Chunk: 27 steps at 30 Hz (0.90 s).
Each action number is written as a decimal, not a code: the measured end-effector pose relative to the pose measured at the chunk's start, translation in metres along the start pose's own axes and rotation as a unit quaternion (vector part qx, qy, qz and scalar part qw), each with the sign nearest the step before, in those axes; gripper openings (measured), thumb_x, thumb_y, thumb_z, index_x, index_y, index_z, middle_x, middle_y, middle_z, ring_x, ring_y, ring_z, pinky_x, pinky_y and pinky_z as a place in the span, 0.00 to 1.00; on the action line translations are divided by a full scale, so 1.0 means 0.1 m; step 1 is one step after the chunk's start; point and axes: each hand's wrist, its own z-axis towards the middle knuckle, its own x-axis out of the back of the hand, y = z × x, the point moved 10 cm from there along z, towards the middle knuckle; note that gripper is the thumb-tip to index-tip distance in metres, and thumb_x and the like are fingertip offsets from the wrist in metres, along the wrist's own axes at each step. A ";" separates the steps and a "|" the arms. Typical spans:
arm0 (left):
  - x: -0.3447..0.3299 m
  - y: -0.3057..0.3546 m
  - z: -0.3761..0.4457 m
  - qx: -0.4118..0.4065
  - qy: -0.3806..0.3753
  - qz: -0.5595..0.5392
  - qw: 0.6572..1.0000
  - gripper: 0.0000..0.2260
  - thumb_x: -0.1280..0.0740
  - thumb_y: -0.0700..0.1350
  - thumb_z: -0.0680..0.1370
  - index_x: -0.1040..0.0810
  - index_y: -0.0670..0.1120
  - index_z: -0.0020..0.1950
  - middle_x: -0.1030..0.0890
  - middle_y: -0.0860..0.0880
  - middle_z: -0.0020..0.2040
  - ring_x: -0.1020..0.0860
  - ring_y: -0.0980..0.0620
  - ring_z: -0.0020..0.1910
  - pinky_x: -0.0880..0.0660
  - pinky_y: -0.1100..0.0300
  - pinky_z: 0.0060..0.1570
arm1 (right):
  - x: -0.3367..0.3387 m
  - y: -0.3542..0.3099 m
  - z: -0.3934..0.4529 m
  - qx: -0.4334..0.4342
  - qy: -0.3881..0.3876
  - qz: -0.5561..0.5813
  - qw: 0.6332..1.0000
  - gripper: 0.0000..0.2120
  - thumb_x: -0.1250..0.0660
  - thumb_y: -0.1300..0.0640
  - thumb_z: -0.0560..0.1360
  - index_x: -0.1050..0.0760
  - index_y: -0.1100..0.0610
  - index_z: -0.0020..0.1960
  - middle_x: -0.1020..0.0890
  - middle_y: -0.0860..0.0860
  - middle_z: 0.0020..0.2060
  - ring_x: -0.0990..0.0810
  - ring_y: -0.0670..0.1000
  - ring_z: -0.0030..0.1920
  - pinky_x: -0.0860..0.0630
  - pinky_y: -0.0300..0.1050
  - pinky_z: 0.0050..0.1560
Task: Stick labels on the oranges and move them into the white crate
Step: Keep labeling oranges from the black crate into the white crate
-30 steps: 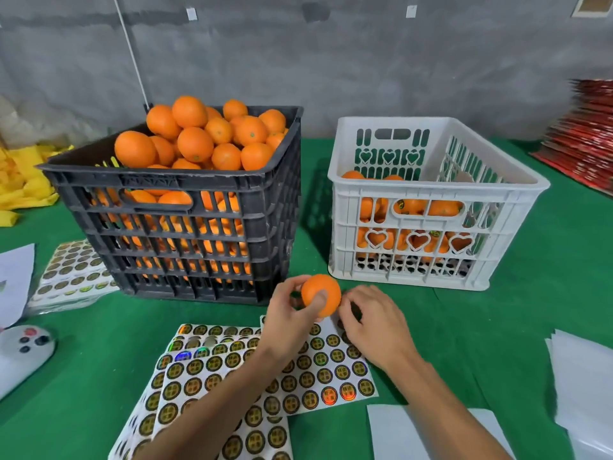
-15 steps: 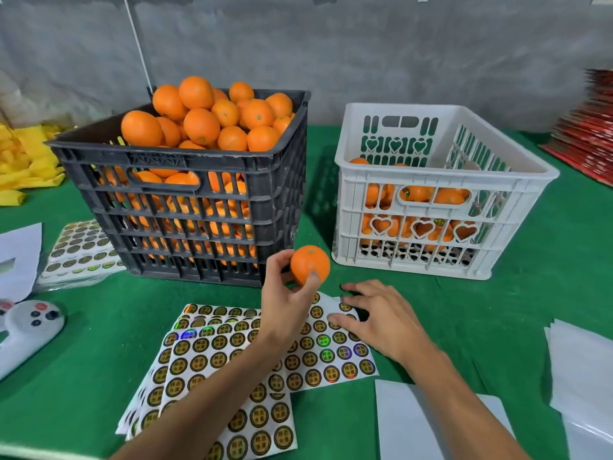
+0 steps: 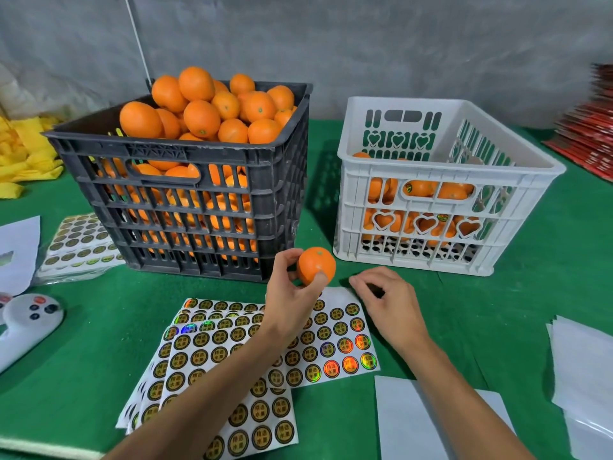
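Two crates (image 3: pixel 185 151) (image 3: pixel 447 180) stand behind; left hand (image 3: pixel 292 303) grips one orange (image 3: pixel 316 265), right hand (image 3: pixel 391 303) curls emptily.

A grey, rough-plastered wall (image 3: pixel 365 38) spans the picture from 10 to 2 o'clock; a thin pale cord (image 3: pixel 137 38) slants down it at 11 o'clock; below the wall a table under green felt cloth (image 3: pixel 83 360) fills the rest of the view; light is even and soft, with a dim shadow at 12 o'clock on the cloth between the two crates.
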 end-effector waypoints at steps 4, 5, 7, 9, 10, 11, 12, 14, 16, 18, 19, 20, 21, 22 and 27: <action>-0.09 0.00 -0.02 -0.005 -0.036 0.024 0.999 0.22 0.24 0.48 0.74 0.27 0.56 0.64 0.21 0.57 0.58 0.22 0.66 0.50 0.24 0.72 0.45 | 0.07 0.06 -0.01 -0.076 0.067 0.180 0.979 0.03 0.24 0.52 0.75 0.16 0.47 0.43 0.22 0.42 0.34 0.28 0.43 0.35 0.27 0.36 0.39; -0.12 0.01 -0.03 -0.008 -0.046 0.033 0.998 0.22 0.23 0.48 0.74 0.27 0.56 0.64 0.21 0.57 0.59 0.21 0.65 0.50 0.24 0.72 0.44 | 0.05 0.05 -0.02 -0.082 0.071 0.218 0.970 0.03 0.23 0.53 0.75 0.16 0.47 0.43 0.23 0.43 0.33 0.29 0.44 0.34 0.27 0.37 0.38; -0.15 0.01 -0.05 -0.011 -0.059 0.043 0.997 0.22 0.23 0.47 0.73 0.26 0.55 0.64 0.21 0.57 0.59 0.21 0.64 0.50 0.24 0.72 0.42 | 0.03 0.00 -0.03 -0.083 0.077 0.259 0.959 0.03 0.23 0.54 0.75 0.16 0.48 0.44 0.22 0.46 0.33 0.29 0.45 0.35 0.26 0.38 0.37; -0.16 0.01 -0.04 -0.010 -0.064 0.047 0.997 0.23 0.23 0.48 0.73 0.26 0.55 0.65 0.21 0.58 0.59 0.21 0.64 0.50 0.24 0.72 0.42 | 0.03 -0.01 -0.03 -0.088 0.084 0.276 0.953 0.03 0.23 0.55 0.75 0.16 0.48 0.45 0.20 0.48 0.35 0.28 0.46 0.35 0.25 0.39 0.38; -0.16 0.01 -0.04 -0.009 -0.065 0.050 0.997 0.23 0.23 0.48 0.73 0.26 0.55 0.65 0.21 0.58 0.59 0.21 0.65 0.50 0.24 0.72 0.43 | 0.04 0.00 -0.03 -0.093 0.088 0.280 0.951 0.03 0.23 0.54 0.75 0.16 0.48 0.45 0.19 0.48 0.35 0.27 0.46 0.35 0.24 0.39 0.38; -0.16 0.00 -0.04 -0.007 -0.065 0.051 0.997 0.23 0.23 0.49 0.73 0.26 0.56 0.65 0.21 0.59 0.59 0.21 0.65 0.51 0.24 0.72 0.44 | 0.04 0.01 -0.03 -0.098 0.089 0.284 0.950 0.03 0.23 0.54 0.74 0.16 0.48 0.45 0.18 0.48 0.36 0.27 0.45 0.35 0.24 0.39 0.39; -0.16 0.00 -0.03 -0.006 -0.065 0.049 0.997 0.23 0.23 0.49 0.74 0.26 0.56 0.65 0.21 0.59 0.59 0.21 0.65 0.51 0.24 0.72 0.44 | 0.03 0.01 -0.03 -0.103 0.085 0.288 0.948 0.03 0.22 0.54 0.74 0.15 0.48 0.45 0.17 0.48 0.37 0.26 0.45 0.35 0.23 0.39 0.39; -0.16 -0.01 -0.03 -0.005 -0.065 0.044 0.997 0.22 0.22 0.49 0.74 0.26 0.55 0.65 0.21 0.58 0.59 0.21 0.65 0.50 0.23 0.71 0.44 | -0.04 0.00 -0.04 -0.109 0.060 0.298 0.947 0.03 0.22 0.54 0.73 0.15 0.49 0.45 0.16 0.48 0.38 0.25 0.46 0.36 0.23 0.38 0.40; -0.16 -0.01 -0.03 -0.003 -0.067 0.038 0.997 0.23 0.22 0.51 0.73 0.26 0.55 0.65 0.21 0.57 0.59 0.21 0.64 0.51 0.23 0.71 0.45 | -0.11 -0.03 -0.06 -0.113 0.040 0.306 0.945 0.05 0.21 0.53 0.72 0.15 0.50 0.46 0.15 0.48 0.39 0.26 0.45 0.35 0.24 0.37 0.38; -0.15 0.00 -0.04 -0.001 -0.066 0.034 0.997 0.25 0.23 0.56 0.70 0.25 0.55 0.64 0.21 0.56 0.59 0.21 0.64 0.50 0.24 0.70 0.46 | -0.14 -0.06 -0.06 -0.116 0.031 0.316 0.941 0.08 0.21 0.52 0.71 0.16 0.52 0.47 0.16 0.50 0.39 0.28 0.45 0.35 0.26 0.36 0.36; -0.14 0.01 -0.04 -0.001 -0.064 0.032 0.997 0.27 0.24 0.60 0.68 0.25 0.55 0.64 0.20 0.57 0.59 0.21 0.64 0.50 0.24 0.70 0.47 | -0.14 -0.07 -0.06 -0.114 0.025 0.322 0.939 0.09 0.20 0.52 0.71 0.17 0.52 0.48 0.17 0.50 0.39 0.28 0.45 0.34 0.26 0.35 0.35; -0.13 0.01 -0.04 0.000 -0.062 0.029 0.998 0.28 0.25 0.62 0.67 0.25 0.55 0.64 0.20 0.57 0.58 0.21 0.63 0.50 0.24 0.70 0.47 | -0.15 -0.08 -0.06 -0.112 0.016 0.329 0.937 0.11 0.20 0.51 0.70 0.17 0.52 0.49 0.18 0.48 0.38 0.28 0.44 0.33 0.27 0.35 0.34; -0.13 0.01 -0.04 0.003 -0.059 0.025 0.998 0.29 0.26 0.63 0.66 0.25 0.55 0.64 0.20 0.56 0.58 0.20 0.62 0.50 0.23 0.70 0.47 | -0.16 -0.10 -0.06 -0.109 0.004 0.336 0.936 0.12 0.20 0.51 0.70 0.17 0.51 0.51 0.18 0.47 0.38 0.28 0.45 0.32 0.26 0.36 0.33; -0.12 0.00 -0.03 0.007 -0.054 0.019 0.998 0.29 0.25 0.63 0.66 0.25 0.55 0.64 0.19 0.56 0.58 0.19 0.60 0.50 0.22 0.68 0.48 | -0.18 -0.11 -0.07 -0.106 -0.009 0.340 0.934 0.13 0.20 0.50 0.70 0.17 0.50 0.52 0.19 0.47 0.39 0.27 0.47 0.32 0.26 0.37 0.32; -0.11 -0.08 0.02 0.016 -0.047 0.013 0.999 0.23 0.22 0.56 0.70 0.24 0.55 0.63 0.18 0.55 0.57 0.17 0.53 0.51 0.18 0.55 0.53 | -0.13 -0.13 -0.08 -0.091 0.028 0.319 0.943 0.07 0.23 0.48 0.74 0.16 0.47 0.51 0.16 0.48 0.40 0.23 0.50 0.33 0.21 0.40 0.36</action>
